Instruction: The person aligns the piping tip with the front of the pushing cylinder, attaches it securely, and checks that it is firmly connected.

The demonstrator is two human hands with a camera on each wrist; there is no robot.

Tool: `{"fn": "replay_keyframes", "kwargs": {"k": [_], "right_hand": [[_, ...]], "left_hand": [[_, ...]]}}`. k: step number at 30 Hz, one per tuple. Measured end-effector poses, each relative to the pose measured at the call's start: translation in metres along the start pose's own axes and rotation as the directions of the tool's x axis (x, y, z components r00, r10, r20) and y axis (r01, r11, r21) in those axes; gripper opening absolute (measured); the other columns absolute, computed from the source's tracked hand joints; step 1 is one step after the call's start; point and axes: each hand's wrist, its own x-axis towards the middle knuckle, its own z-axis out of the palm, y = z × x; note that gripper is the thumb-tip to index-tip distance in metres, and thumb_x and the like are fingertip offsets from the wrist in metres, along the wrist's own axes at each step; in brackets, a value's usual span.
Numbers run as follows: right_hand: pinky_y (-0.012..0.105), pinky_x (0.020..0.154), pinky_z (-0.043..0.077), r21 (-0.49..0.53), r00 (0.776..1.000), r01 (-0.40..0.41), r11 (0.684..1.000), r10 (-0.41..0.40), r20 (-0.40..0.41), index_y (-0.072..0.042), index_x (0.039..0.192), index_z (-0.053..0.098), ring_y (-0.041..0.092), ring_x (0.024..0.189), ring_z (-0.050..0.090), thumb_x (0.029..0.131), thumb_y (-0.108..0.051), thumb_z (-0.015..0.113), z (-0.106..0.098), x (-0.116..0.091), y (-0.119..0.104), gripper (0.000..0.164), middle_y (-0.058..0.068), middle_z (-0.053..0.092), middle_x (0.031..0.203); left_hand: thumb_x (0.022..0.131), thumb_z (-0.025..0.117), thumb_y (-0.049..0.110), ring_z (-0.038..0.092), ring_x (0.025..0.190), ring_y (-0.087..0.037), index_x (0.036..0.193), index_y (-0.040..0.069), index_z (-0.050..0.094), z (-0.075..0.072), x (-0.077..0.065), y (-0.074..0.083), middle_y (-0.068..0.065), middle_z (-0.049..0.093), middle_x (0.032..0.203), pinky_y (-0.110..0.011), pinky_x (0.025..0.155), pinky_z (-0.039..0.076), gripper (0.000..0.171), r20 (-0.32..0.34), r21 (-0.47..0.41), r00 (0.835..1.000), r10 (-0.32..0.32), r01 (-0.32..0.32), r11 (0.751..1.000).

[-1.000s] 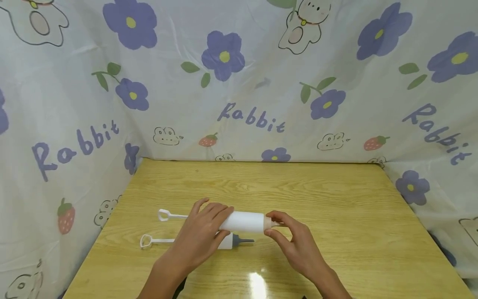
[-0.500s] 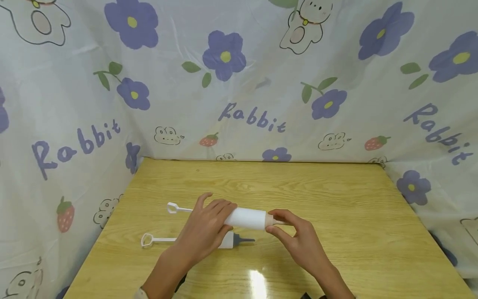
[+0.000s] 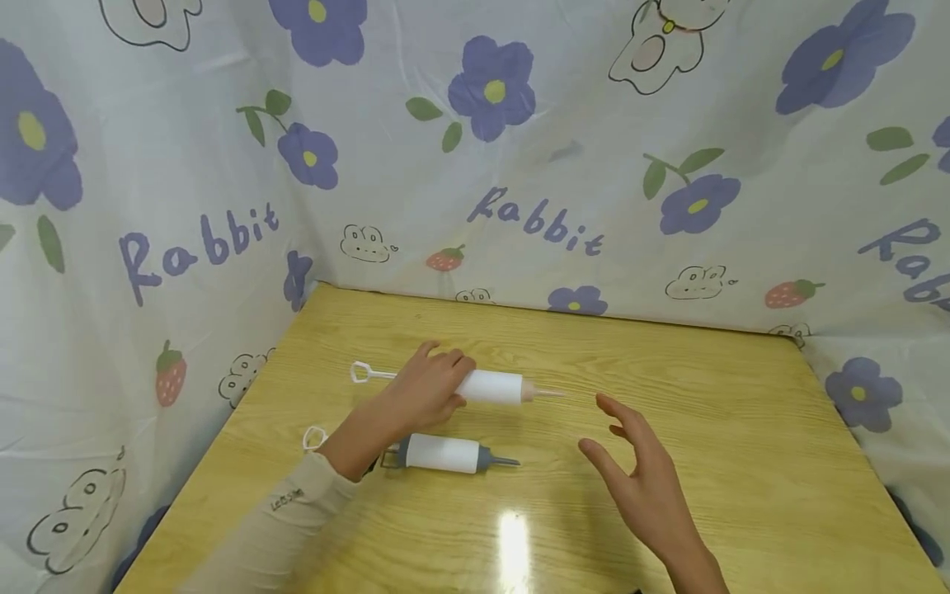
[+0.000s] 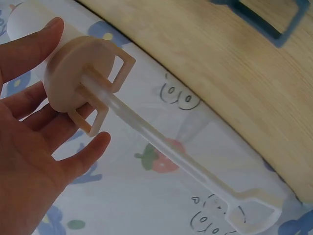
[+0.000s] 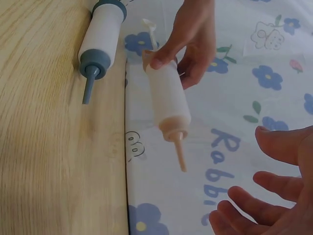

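Observation:
My left hand (image 3: 430,386) grips a large white syringe (image 3: 493,387) with beige ends round its rear part. In the right wrist view the syringe looks held off the table, its thin beige nozzle (image 5: 180,152) pointing away from that hand. The left wrist view shows its beige end cap (image 4: 63,78) with two side loops, and the white plunger rod (image 4: 161,144) pulled far out to an angular ring handle. My right hand (image 3: 646,478) is apart from it, fingers spread and nothing held. A second white syringe (image 3: 445,454) with grey-blue ends lies on the table, nearer to me.
The wood-grain table (image 3: 712,445) stretches out on both sides of the hands. A cloth (image 3: 519,165) printed with flowers and rabbits hangs behind the table and along its sides.
My right hand has let go of the beige nozzle end and drawn back to the right. The left hand has moved the syringe farther away from me. The head view has shifted.

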Motion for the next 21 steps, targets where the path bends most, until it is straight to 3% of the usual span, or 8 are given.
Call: {"fn": "replay_keyframes", "kwargs": {"k": [4, 10, 21], "right_hand": [[0.066, 0.1, 0.051, 0.004, 1.0, -0.001, 1.0, 0.001, 0.008, -0.029, 0.152, 0.049, 0.037, 0.136, 0.054, 0.103, -0.039, 0.064, -0.001, -0.001, 0.003, 0.052, 0.002, 0.051, 0.156], [0.066, 0.102, 0.05, 0.014, 0.999, 0.014, 1.0, -0.014, 0.041, -0.028, 0.148, 0.053, 0.037, 0.134, 0.056, 0.102, -0.039, 0.064, 0.003, -0.001, 0.007, 0.048, 0.003, 0.056, 0.151], [0.062, 0.104, 0.051, 0.028, 0.998, 0.029, 0.999, -0.031, 0.05, -0.025, 0.145, 0.056, 0.037, 0.134, 0.057, 0.102, -0.037, 0.065, 0.005, 0.0, 0.012, 0.046, 0.002, 0.059, 0.147]], "left_hand": [[0.091, 0.081, 0.026, 0.071, 0.109, -0.027, 0.129, 0.007, 0.062, 0.006, 0.008, -0.008, -0.012, 0.067, 0.126, -0.059, 0.119, 0.039, 0.046, 0.074, -0.022, 0.997, -0.018, 0.02, 1.0], [0.092, 0.079, 0.022, 0.069, 0.109, -0.028, 0.13, 0.006, 0.062, 0.017, 0.007, -0.018, -0.013, 0.066, 0.124, -0.061, 0.117, 0.038, 0.044, 0.154, -0.047, 0.986, -0.066, 0.074, 0.996], [0.094, 0.076, 0.017, 0.067, 0.114, -0.03, 0.132, 0.005, 0.061, 0.031, 0.007, -0.031, -0.014, 0.067, 0.126, -0.065, 0.114, 0.04, 0.043, 0.197, -0.077, 0.976, -0.092, 0.109, 0.991]]}}
